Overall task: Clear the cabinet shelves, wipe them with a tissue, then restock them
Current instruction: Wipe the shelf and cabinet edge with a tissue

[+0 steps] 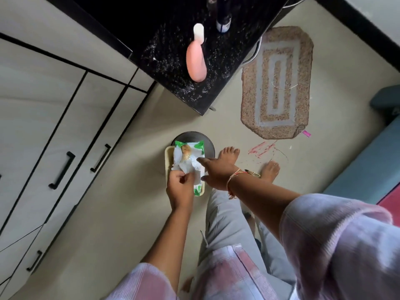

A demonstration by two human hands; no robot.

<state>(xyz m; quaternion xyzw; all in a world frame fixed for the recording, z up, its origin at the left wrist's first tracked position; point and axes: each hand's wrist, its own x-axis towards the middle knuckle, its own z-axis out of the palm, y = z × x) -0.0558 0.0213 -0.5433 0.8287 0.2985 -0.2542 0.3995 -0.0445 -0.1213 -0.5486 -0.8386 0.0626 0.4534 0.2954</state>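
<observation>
A green and white tissue pack [187, 155] lies on a pale yellow tray [167, 163] on the floor, partly over a dark round plate [206, 144]. My left hand [180, 187] pinches a white tissue [191, 167] drawn from the pack. My right hand [216, 172], with threads at the wrist, rests flat on the pack's right side, fingers pointing left. The cabinet [49, 131] with black handles stands at the left, its doors closed.
A black speckled counter [190, 68] juts out above, carrying a pink bottle [195, 59] with a white cap and a dark bottle [224, 20]. A woven mat [277, 83] lies on the floor at right. My bare feet [229, 154] stand beside the plate. A blue mattress edge [363, 165] runs along the right.
</observation>
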